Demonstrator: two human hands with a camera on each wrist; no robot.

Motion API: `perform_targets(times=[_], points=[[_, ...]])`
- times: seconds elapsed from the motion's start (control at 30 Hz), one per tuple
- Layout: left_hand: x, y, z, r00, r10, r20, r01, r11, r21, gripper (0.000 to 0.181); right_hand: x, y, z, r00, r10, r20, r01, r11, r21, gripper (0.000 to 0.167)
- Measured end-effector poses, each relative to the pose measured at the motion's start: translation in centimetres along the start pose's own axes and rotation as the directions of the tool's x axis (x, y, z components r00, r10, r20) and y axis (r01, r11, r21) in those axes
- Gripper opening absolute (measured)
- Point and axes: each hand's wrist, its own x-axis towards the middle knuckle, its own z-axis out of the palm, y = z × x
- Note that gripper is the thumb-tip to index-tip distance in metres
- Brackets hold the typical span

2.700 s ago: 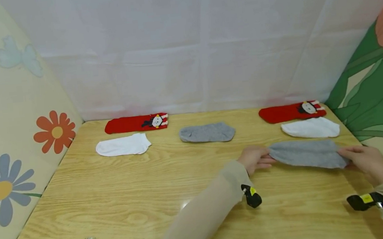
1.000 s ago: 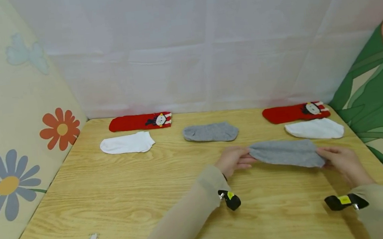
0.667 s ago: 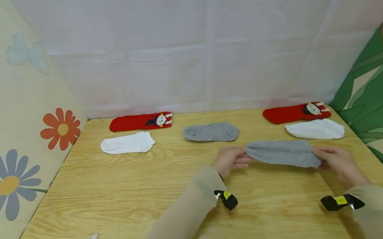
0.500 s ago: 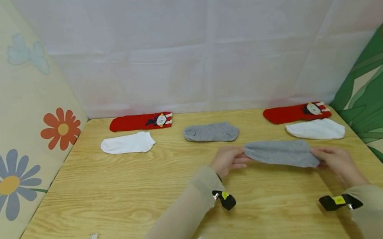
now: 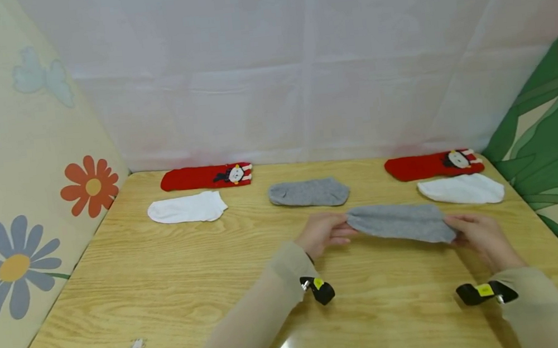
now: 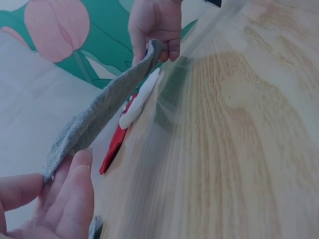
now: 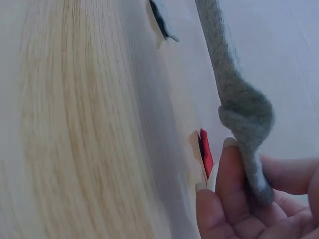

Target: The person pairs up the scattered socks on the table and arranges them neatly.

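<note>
A grey sock (image 5: 398,223) is stretched level between both hands, above the wooden table. The left hand (image 5: 321,235) pinches its left end; the right hand (image 5: 483,237) pinches its right end. In the left wrist view the sock (image 6: 94,115) hangs off the wood, with the left hand (image 6: 60,201) thumb and fingers on its near end and the right hand (image 6: 155,27) at the far end. The right wrist view has the sock (image 7: 246,112) bunched near its end, where the right hand (image 7: 264,199) pinches it.
Another grey sock (image 5: 308,193) lies at the back centre. At the back left are a red sock (image 5: 188,179) and a white sock (image 5: 186,208); at the back right, a red sock (image 5: 417,166) and a white sock (image 5: 462,189). A white mark (image 5: 136,347) is at the front left.
Both hands have moved to the left with the grey sock held between them. The head view has shifted slightly; the socks on the table lie as before.
</note>
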Motion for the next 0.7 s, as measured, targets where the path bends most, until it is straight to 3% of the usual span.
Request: perform_targets(times=[0.27, 0.43, 0.57, 0.7], points=[[-0.2, 0.2, -0.8, 1.000, 0.003, -0.014, -0.003, 1.000, -0.001, 0.024, 0.2, -0.3, 0.8, 1.000, -0.018, 0.018, 0.018, 1.000, 0.001, 0.044], [-0.4, 0.4, -1.2, 1.000, -0.006, -0.016, 0.006, 1.000, -0.013, 0.025, 0.3, -0.2, 1.1, 0.998, 0.000, 0.056, -0.004, 0.997, 0.079, 0.013], [-0.6, 0.5, -1.5, 1.000, -0.010, -0.023, 0.009, 1.000, -0.013, 0.025, 0.3, -0.2, 1.3, 0.997, 0.012, 0.075, -0.022, 0.990, 0.140, 0.019], [-0.8, 0.6, -1.9, 1.000, -0.006, -0.030, 0.006, 1.000, -0.010, 0.025, 0.3, -0.4, 1.8, 0.997, 0.003, 0.077, -0.014, 0.991, 0.135, 0.017]])
